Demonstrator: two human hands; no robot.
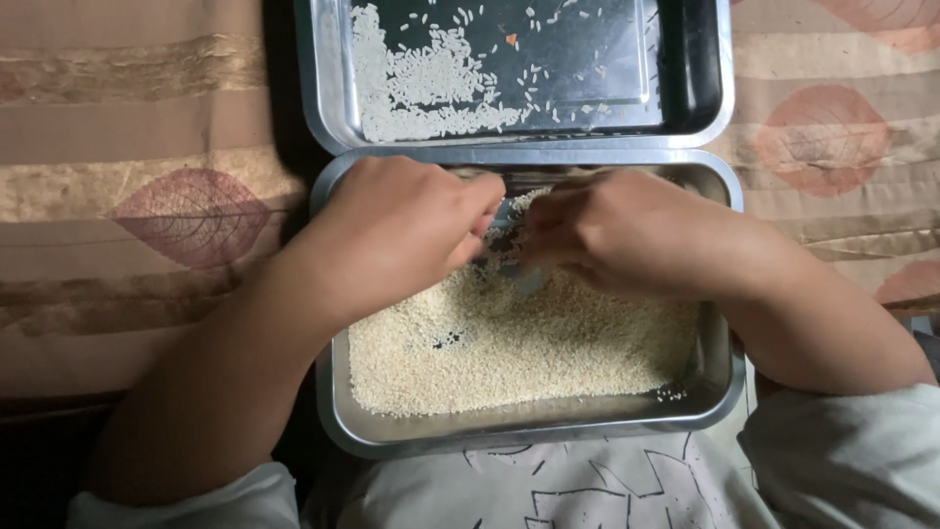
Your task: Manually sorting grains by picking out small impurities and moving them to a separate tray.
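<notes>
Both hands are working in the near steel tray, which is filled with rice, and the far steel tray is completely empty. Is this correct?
Not quite. The far steel tray is not empty: the head view shows a patch of rice grains in its left part. The rest holds: the left hand and the right hand are both in the near steel tray, which is filled with rice.

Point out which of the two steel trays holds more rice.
The nearer rectangular steel tray, the one both hands are working in: rice covers most of its bottom. The farther steel tray holds only a thin patch and scattered grains.
</notes>
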